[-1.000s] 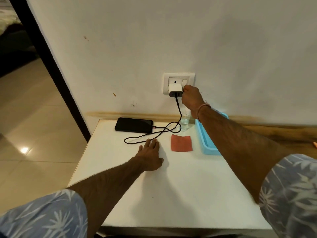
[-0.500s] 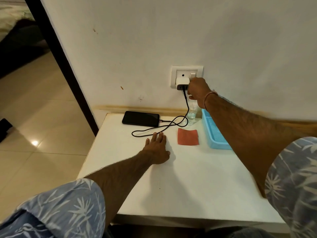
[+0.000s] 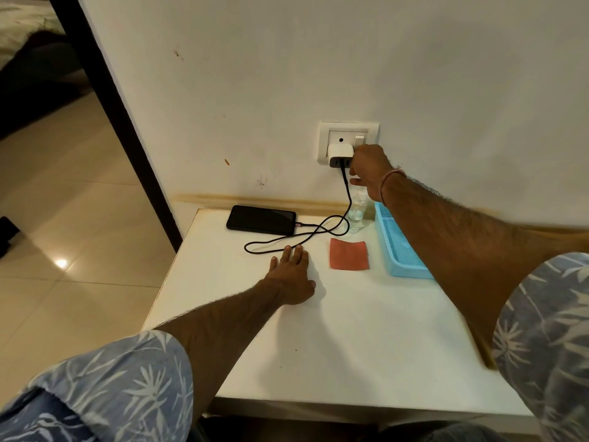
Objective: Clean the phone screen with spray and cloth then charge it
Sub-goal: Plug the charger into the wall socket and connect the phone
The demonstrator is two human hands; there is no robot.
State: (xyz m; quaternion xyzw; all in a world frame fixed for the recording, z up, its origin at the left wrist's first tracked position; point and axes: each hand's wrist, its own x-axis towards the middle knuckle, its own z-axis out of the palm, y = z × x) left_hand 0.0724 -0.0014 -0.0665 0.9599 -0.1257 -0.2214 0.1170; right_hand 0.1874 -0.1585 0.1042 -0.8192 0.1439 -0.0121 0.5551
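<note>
Phone (image 3: 261, 219) lies screen-up far left on the white surface (image 3: 350, 330), black cable (image 3: 287, 242) in its right end looping slack to the wall; left hand (image 3: 291, 275) flat beside the loop, fingers straight, holding nothing, probably bracing the reach. Orange cloth (image 3: 349, 253) and spray bottle (image 3: 356, 215) sit set aside to the right, so cleaning looks done. Right hand (image 3: 369, 167) is at the charger adapter (image 3: 340, 153) in the wall socket (image 3: 349, 127), fingers curled, tips hidden, so cannot tell if gripping adapter or pressing switch (image 3: 359, 140).

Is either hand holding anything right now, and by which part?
Left hand holds nothing; it lies flat on the white table. Right hand is curled against the right side of the white charger adapter; whether it grips cannot be told.
</note>
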